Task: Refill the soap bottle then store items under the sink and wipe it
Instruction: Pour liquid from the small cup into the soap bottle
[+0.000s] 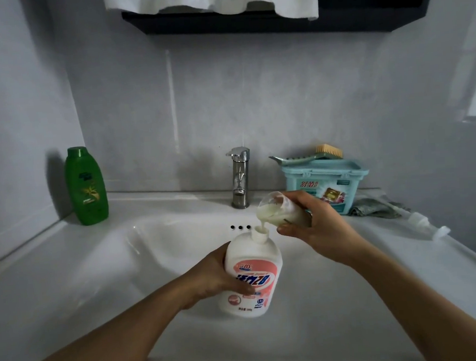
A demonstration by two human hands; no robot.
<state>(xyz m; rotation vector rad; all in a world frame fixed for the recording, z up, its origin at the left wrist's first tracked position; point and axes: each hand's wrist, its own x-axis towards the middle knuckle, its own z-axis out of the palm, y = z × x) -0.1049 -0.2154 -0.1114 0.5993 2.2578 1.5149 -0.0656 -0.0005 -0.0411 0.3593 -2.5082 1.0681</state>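
Over the white sink basin (140, 252) my left hand (218, 277) grips a white soap bottle (253, 275) with a pink label, upright and uncapped. My right hand (316, 225) holds a clear plastic cup (278, 211) tipped toward the bottle's neck. A pale yellowish liquid runs from the cup's rim into the open neck. The bottle's white pump head (428, 224) lies on the counter at the right.
A green bottle (86, 186) stands at the back left corner. The chrome faucet (241, 177) rises behind the basin. A teal box (326, 184) with a brush (329, 150) on top sits at the back right, a grey-green cloth (374, 207) beside it. Towels hang overhead.
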